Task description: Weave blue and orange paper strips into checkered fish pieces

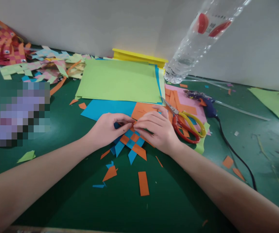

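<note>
A small weave of orange and blue paper strips [131, 142] lies on the green table [81, 197] in front of me. My left hand [106, 129] rests on its left side, fingers curled and pinching the strips near the top. My right hand [157, 131] presses on its right side, fingertips meeting the left hand's at the weave's upper edge. Strip ends stick out below both hands.
Scissors with red and yellow handles [188, 124] lie just right of my right hand. A glue gun [206, 103] with a black cord sits beyond them. Green paper sheets [120, 81], a clear bottle [190, 48], orange scraps [143, 183] and woven pieces [5, 48] lie around.
</note>
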A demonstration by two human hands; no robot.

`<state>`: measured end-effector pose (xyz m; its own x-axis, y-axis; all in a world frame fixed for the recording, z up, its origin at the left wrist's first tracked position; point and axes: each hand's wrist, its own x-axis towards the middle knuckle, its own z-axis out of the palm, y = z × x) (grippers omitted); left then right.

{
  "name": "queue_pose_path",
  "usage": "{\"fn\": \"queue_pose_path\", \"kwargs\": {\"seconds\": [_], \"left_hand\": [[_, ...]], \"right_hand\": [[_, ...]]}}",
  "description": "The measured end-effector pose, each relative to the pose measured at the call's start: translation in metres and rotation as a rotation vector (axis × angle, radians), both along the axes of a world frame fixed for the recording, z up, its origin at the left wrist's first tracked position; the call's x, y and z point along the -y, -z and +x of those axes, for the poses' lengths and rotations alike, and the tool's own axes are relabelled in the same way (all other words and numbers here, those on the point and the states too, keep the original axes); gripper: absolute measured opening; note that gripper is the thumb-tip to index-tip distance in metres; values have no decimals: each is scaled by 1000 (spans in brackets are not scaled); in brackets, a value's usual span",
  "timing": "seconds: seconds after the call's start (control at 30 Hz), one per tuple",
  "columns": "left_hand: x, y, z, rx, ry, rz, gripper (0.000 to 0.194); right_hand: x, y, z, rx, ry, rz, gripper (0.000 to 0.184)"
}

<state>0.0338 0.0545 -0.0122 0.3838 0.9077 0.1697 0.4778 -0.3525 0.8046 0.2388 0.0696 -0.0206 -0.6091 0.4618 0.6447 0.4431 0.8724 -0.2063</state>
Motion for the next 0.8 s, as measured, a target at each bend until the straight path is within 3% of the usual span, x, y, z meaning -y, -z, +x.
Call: {"fn": "queue_pose_path", "kwargs": {"seconds": [0.8], "left_hand": [[2,-2,-1,-15,8,-5,25]], "right_hand": [[-3,5,1,-12,3,-139,7]]}}
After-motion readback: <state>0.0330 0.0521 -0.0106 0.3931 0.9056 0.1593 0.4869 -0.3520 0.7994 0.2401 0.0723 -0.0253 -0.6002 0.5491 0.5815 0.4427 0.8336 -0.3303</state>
